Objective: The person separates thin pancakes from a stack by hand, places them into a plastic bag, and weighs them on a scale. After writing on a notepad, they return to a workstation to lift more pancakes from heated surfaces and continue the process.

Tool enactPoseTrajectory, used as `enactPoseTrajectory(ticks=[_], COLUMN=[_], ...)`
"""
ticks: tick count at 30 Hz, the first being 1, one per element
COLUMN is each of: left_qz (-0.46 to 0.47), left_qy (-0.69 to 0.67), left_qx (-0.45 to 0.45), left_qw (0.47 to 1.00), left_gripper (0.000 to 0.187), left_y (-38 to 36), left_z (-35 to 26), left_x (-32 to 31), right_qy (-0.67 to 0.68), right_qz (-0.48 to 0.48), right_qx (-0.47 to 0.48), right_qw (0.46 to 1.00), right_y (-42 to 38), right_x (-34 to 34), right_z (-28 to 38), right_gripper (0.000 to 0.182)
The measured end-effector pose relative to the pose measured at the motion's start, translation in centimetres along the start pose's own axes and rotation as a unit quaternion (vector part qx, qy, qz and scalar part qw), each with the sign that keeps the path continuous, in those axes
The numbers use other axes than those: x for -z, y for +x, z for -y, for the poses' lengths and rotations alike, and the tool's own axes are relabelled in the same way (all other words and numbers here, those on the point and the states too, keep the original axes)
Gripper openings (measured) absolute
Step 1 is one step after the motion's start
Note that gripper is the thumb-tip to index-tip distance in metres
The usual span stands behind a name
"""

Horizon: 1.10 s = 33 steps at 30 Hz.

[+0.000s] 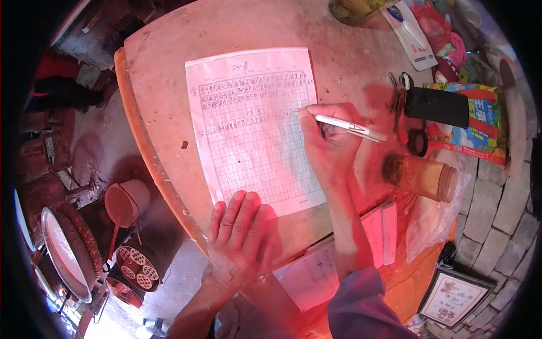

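A sheet of grid paper lies on the table, its upper rows filled with handwritten numbers. My right hand is closed around a white pen; the pen's tip end is mostly hidden by the fingers, near the paper's right edge. The fingers of my left hand are stretched out flat over the sheet's lower left edge, holding nothing. Under my right forearm, another written page is partly covered.
Right of the paper are a jar of brown liquid, a black phone-like object, a colourful packet and a white box. On the floor stand a bucket, a large basin, perforated round briquettes and a framed print.
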<state>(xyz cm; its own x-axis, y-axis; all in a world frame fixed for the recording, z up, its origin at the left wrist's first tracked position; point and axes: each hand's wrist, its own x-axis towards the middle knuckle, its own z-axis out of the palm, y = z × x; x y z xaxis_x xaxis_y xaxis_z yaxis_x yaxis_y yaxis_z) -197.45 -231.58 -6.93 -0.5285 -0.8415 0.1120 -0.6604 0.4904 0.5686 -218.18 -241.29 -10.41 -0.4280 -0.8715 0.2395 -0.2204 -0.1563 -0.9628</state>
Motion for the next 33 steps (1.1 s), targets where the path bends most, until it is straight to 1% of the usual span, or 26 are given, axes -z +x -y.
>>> enactPoseTrajectory(ticks=[3,6,9,12,15,18,19,20,21,22,23,26,28,29,30,31,32,33], left_qz=[0.003,0.004,0.000,-0.009,-0.016,-0.031,-0.035,-0.038,-0.042,-0.048,-0.039,-0.057,-0.076,-0.080,-0.112,-0.140,-0.159,-0.142], left_qy=[-0.001,-0.002,-0.010,-0.010,-0.006,-0.003,-0.004,-0.005,-0.006,-0.006,0.003,0.008,0.024,0.025,0.042,0.047,-0.005,0.007], left_qx=[0.001,0.000,0.000,-0.001,-0.006,-0.020,-0.024,-0.028,-0.033,-0.040,-0.044,-0.062,-0.079,-0.092,-0.129,-0.170,-0.237,-0.251], left_qw=[1.000,1.000,1.000,1.000,1.000,0.999,0.999,0.999,0.999,0.998,0.998,0.996,0.994,0.992,0.984,0.974,0.958,0.957], left_gripper=[0.051,0.051,0.051,0.050,0.050,0.050,0.050,0.050,0.050,0.050,0.051,0.050,0.045,0.043,0.039,0.035,0.020,0.020], left_y=[0.0,0.0,0.0,0.0,-0.1,0.1,0.0,-0.1,-0.1,-0.1,-0.1,-0.4,-0.4,-0.6,-0.7,-0.5,0.6,0.5], left_z=[0.0,0.1,0.0,0.0,0.1,0.0,-0.1,-0.1,-0.2,-0.2,-0.3,-0.7,-0.7,-0.8,-0.5,-0.4,-1.7,-1.4], left_x=[0.1,0.0,0.0,-0.1,-0.2,0.0,-0.1,-0.1,-0.2,-0.1,0.2,0.3,0.4,0.3,-0.1,-0.6,0.0,-0.1], right_qy=[-0.015,-0.052,-0.036,-0.057,0.029,0.085,-0.024,-0.134,-0.241,-0.344,-0.444,-0.538,-0.488,-0.477,-0.472,-0.473,-0.487,-0.500], right_qz=[-0.010,-0.014,-0.016,0.011,-0.100,-0.129,-0.098,-0.067,-0.036,0.008,0.051,0.076,0.034,0.026,0.013,-0.004,-0.004,-0.004], right_qx=[-0.012,0.000,-0.004,0.020,-0.026,-0.012,-0.024,-0.037,-0.050,-0.063,-0.078,-0.124,-0.101,-0.077,-0.057,-0.033,-0.051,-0.070], right_qw=[1.000,0.999,0.999,0.998,0.994,0.988,0.995,0.988,0.969,0.937,0.891,0.830,0.866,0.875,0.879,0.880,0.872,0.863], right_y=[-0.1,-0.1,-0.1,-0.1,0.1,-0.2,-0.5,-0.9,-1.3,-1.6,-2.0,-4.4,-8.7,-11.9,-15.8,-19.9,-24.7,-29.5], right_x=[-0.2,-0.2,-0.1,0.5,0.9,1.3,1.9,2.8,3.7,4.5,5.5,7.6,8.9,9.5,10.2,10.4,10.0,9.6], right_z=[0.2,0.8,0.3,0.2,1.6,2.3,3.1,4.8,6.1,6.8,7.3,9.9,13.0,14.1,15.1,16.4,17.6,18.9], right_gripper=[0.013,0.014,0.015,0.014,0.011,0.011,0.013,0.015,0.018,0.022,0.025,0.042,0.051,0.056,0.061,0.060,0.057,0.053])
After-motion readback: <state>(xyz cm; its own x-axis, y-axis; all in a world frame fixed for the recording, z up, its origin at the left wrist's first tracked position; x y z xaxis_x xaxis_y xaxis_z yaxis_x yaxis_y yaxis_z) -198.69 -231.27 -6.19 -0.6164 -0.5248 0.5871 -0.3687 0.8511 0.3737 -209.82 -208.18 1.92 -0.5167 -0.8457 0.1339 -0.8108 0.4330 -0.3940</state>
